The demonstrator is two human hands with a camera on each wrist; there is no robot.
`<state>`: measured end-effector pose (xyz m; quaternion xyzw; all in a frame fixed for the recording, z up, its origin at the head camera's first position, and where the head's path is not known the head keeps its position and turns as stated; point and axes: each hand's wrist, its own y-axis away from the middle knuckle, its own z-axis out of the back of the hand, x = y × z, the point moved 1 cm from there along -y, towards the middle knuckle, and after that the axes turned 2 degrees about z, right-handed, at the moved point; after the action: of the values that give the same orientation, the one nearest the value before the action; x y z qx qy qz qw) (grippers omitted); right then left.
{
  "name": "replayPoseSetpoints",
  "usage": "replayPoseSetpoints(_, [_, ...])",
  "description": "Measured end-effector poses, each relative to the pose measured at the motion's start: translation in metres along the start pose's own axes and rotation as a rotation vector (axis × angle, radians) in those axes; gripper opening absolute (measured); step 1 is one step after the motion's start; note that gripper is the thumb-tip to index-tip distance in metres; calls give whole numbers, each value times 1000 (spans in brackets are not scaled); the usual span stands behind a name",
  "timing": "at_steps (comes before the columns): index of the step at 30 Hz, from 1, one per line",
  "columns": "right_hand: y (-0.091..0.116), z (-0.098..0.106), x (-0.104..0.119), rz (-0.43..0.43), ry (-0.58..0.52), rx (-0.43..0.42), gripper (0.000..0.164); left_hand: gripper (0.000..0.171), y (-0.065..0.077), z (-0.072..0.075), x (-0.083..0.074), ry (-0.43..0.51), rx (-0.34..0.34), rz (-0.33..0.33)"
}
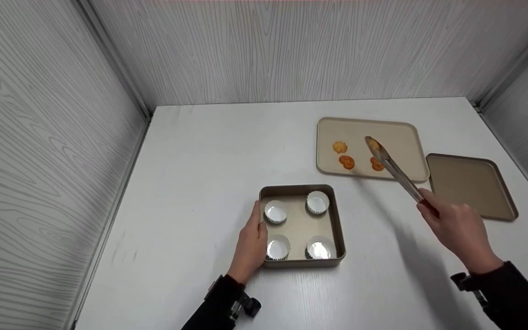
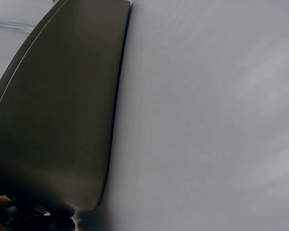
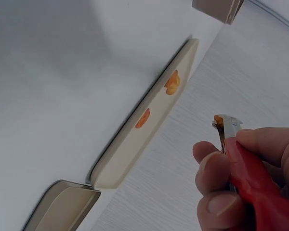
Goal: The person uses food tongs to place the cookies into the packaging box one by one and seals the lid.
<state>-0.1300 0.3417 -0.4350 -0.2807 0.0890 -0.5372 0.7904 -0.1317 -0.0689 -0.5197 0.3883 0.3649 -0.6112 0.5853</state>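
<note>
My right hand (image 1: 461, 227) grips metal tongs (image 1: 399, 174) by their red handle (image 3: 253, 178). A yellowish cookie (image 1: 374, 144) is pinched in the tong tips, above the beige tray (image 1: 397, 130). On that tray lie a flower-shaped cookie (image 1: 339, 146) and a brown pretzel-shaped cookie (image 1: 347, 162); a second pretzel-shaped cookie (image 1: 376, 164) is partly hidden by the tongs. At the left wall of a deep square baking pan (image 1: 298, 264), my left hand (image 1: 250, 243) holds the side, its thumb at the rim. Several white paper cups, one at top right (image 1: 317, 202), stand inside the pan, one near each corner.
A darker brown tray (image 1: 470, 185) lies to the right, touching or nearly touching the beige tray's corner. Everything stands on a white table (image 1: 190, 183), with wood-grain panels (image 1: 268, 55) rising behind it and at both sides.
</note>
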Motion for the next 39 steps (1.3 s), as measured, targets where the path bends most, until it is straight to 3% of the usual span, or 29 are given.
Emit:
replayPoseSetpoints(12, [4,3,36,225,-31,-24,45,56,0,0,-1,10,-10,-25])
replayPoseSetpoints(16, [6,3,44,276,-52,-28,30,57,0,0,0,3,-7,-17])
replayPoseSetpoints(18, [7,2,47,296,-57,-33,31,57,0,0,0,-2,-6,-17])
replayPoseSetpoints(21, [9,1,53,317,-57,-46,46,57,0,1,-1,-4,-4,-16])
replayPoseSetpoints(32, [13,-1,67,363,-73,-31,44,57,0,1,0,-18,-11,-15])
replayPoseSetpoints(36, [14,-2,69,359,-59,3,39,57,0,1,-1,-24,-4,0])
replayPoseSetpoints(39, [14,-1,69,358,-57,35,23,57,-1,0,0,-22,-4,0])
